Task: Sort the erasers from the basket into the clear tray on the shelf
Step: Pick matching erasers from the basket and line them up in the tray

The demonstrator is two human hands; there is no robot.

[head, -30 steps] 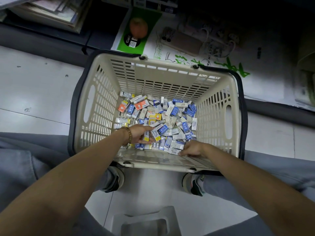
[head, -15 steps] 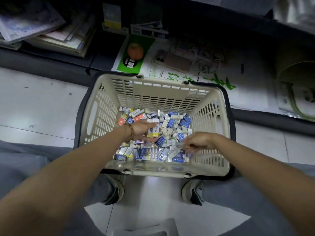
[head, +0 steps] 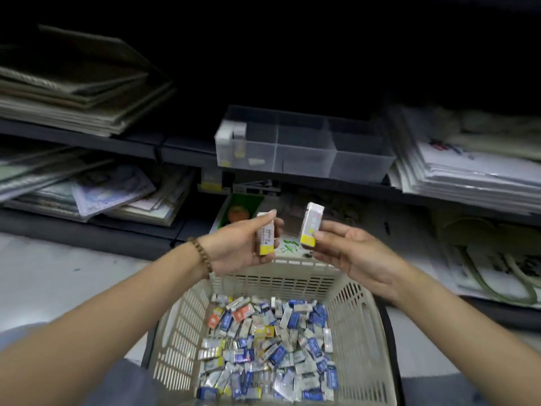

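Head view shows the left hand [head: 234, 247], its fingers [head: 251, 222] curled round a yellow-ended eraser [head: 265, 240], barcode side towards the person, probably so its kind can be read. Just right of those fingers, the right hand [head: 351, 253] pinches a matching eraser [head: 311, 227] by its lower end. Below both sets of fingers, the heap of erasers [head: 263, 341] lies in the basket [head: 377, 332]. Beyond the fingertips, the clear tray [head: 304, 153] waits on the shelf [head: 131, 145], its left compartment already holding a few.
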